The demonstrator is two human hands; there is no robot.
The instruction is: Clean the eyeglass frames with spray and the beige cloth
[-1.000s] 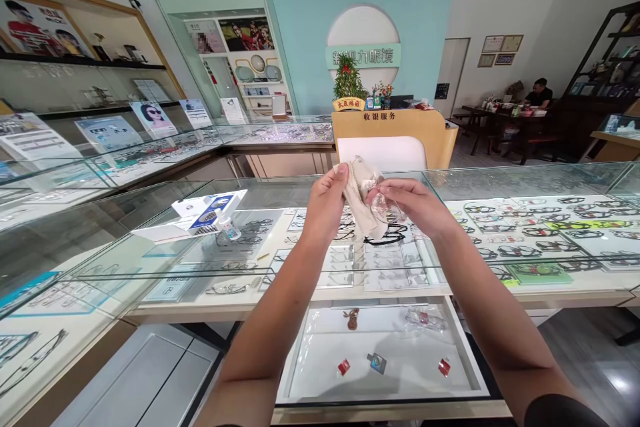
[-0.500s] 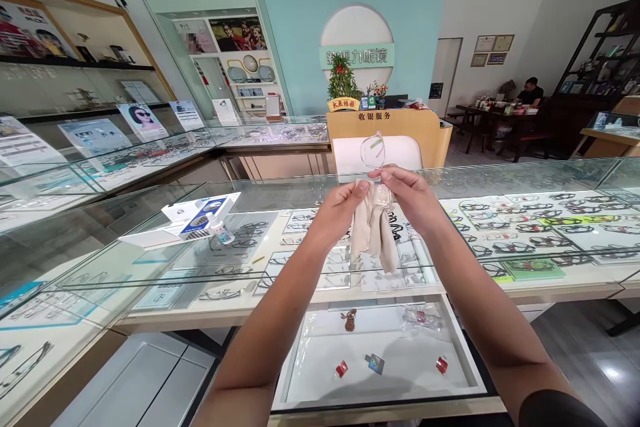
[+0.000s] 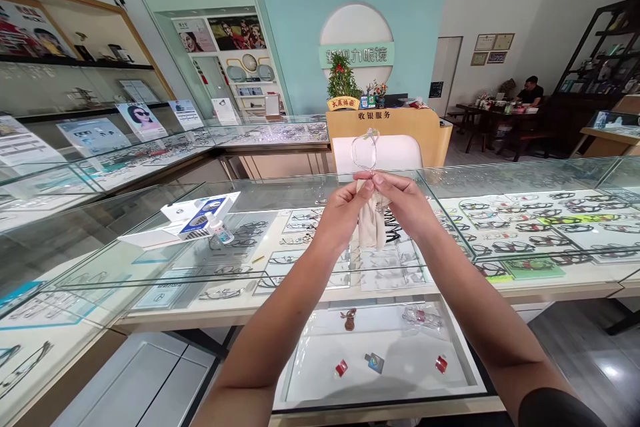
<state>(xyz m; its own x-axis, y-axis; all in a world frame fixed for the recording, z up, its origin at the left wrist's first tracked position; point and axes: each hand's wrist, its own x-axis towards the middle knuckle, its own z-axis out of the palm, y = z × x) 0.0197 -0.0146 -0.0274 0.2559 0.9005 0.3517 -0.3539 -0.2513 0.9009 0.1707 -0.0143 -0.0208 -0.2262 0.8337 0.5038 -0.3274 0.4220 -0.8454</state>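
Both my hands are raised together over the glass display counter (image 3: pixel 280 197). My left hand (image 3: pixel 343 210) and my right hand (image 3: pixel 403 203) pinch a beige cleaning cloth (image 3: pixel 371 227) that hangs down between them. A pair of clear-framed glasses (image 3: pixel 364 150) sticks up above the fingertips, one lens standing upright. The fingers of both hands are closed around the cloth and the lower part of the glasses, which is hidden in the cloth.
An open drawer tray (image 3: pixel 465 360) below the counter holds small red tags and a bagged item. A white box (image 3: pixel 183 220) and a small bottle (image 3: pixel 220 232) sit on the glass at left. A cashier desk (image 3: pixel 387 130) stands behind. A person (image 3: pixel 533 90) sits far right.
The glasses have been turned upright out of the cloth, one lens now above my fingers. My hands have drawn closer together and the cloth hangs bunched below them.
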